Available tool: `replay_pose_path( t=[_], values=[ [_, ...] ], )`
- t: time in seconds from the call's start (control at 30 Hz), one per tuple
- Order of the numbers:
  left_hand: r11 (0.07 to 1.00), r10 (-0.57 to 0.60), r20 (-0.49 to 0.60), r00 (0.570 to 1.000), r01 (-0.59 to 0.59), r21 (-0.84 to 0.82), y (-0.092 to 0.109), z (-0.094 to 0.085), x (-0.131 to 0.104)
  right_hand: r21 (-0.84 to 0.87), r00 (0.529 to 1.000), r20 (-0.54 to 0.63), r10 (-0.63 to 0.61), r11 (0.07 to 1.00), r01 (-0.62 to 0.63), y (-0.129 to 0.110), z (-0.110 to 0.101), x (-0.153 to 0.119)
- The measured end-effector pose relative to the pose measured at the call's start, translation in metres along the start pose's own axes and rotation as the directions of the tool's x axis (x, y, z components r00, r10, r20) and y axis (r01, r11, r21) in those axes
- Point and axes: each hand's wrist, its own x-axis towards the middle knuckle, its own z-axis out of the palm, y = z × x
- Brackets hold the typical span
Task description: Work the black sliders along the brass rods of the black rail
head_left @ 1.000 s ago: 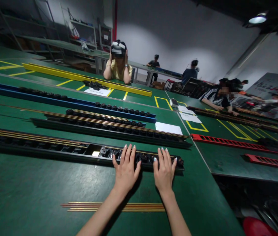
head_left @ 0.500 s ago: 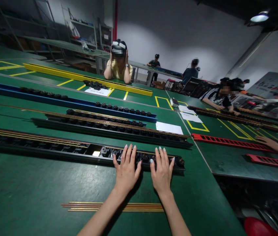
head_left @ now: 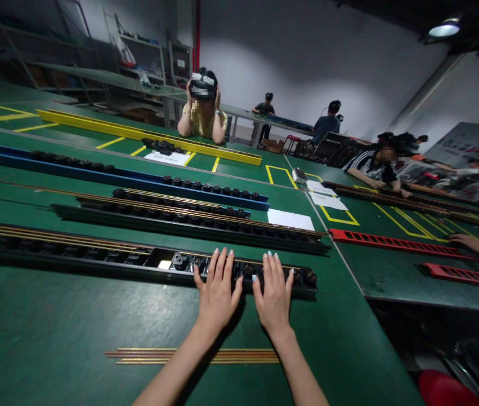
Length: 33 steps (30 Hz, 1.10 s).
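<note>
My left hand (head_left: 216, 299) lies with fingers spread over the right part of a long black channel (head_left: 95, 264) on the green table (head_left: 65, 321). Just to its right, my right hand (head_left: 273, 299) rests on the same channel, fingers stretched out, close to the channel's right end. Black blocks and thin brass rods (head_left: 61, 239) sit inside the channel; a gap with a bright patch shows left of my left hand. Several loose brass rods (head_left: 150, 355) lie on the table, passing beneath my forearms. Neither hand grips anything.
Behind stand another black channel (head_left: 180, 225), a blue channel (head_left: 137, 183) and a yellow channel (head_left: 150, 135). Red slotted strips (head_left: 391, 242) lie at the right, where another person's hand (head_left: 471, 243) reaches in. A person (head_left: 203, 121) leans on the far table edge.
My right hand has shifted slightly left along the channel, nearer my left hand, which stays in place. The other person's hand at the right has moved slightly right.
</note>
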Motion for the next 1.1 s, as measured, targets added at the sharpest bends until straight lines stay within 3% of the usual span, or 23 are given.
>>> replay_pose_path(
  t=[0.43, 1.1],
  values=[
    [1.000, -0.005, -0.010, 1.000, 0.005, -0.012, -0.0002, 0.0008, -0.0007, 0.017, 0.998, -0.036, 0.054, 0.998, -0.053, -0.0029, 0.0013, -0.0010],
    [1.000, -0.009, -0.004, 1.000, 0.009, -0.014, 0.0003, 0.0013, -0.0008, -0.021, 0.999, -0.005, 0.032, 0.999, -0.032, -0.0076, 0.0037, -0.0006]
  ],
)
